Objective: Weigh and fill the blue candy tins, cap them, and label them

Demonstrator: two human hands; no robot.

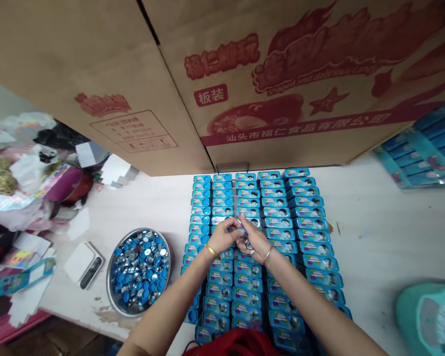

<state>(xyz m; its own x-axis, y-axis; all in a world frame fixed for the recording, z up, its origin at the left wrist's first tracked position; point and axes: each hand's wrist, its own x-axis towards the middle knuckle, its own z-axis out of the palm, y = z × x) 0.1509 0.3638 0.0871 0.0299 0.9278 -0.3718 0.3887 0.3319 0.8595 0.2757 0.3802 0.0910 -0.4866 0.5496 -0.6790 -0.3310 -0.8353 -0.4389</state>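
Note:
My left hand [223,237], with a gold bangle at its wrist, is closed in a pinch at a small blue cap [244,232]. Touching it from the right, my right hand [255,241] is curled round a few shiny silver and blue caps [248,244]. Both hands are over rows of small blue printed tins [247,268] standing close together on the table. Many tins in the left columns have a round blue cap on top, while those farther right show a dark round spot. My hands and forearms hide part of the middle rows.
A steel bowl [109,284] full of blue and silver caps stands to the left, beside a white scale [83,264]. Large cardboard cartons [178,99] wall off the back. Bags and papers clutter the far left. Blue packs [411,158] and a teal stool [411,311] are at right.

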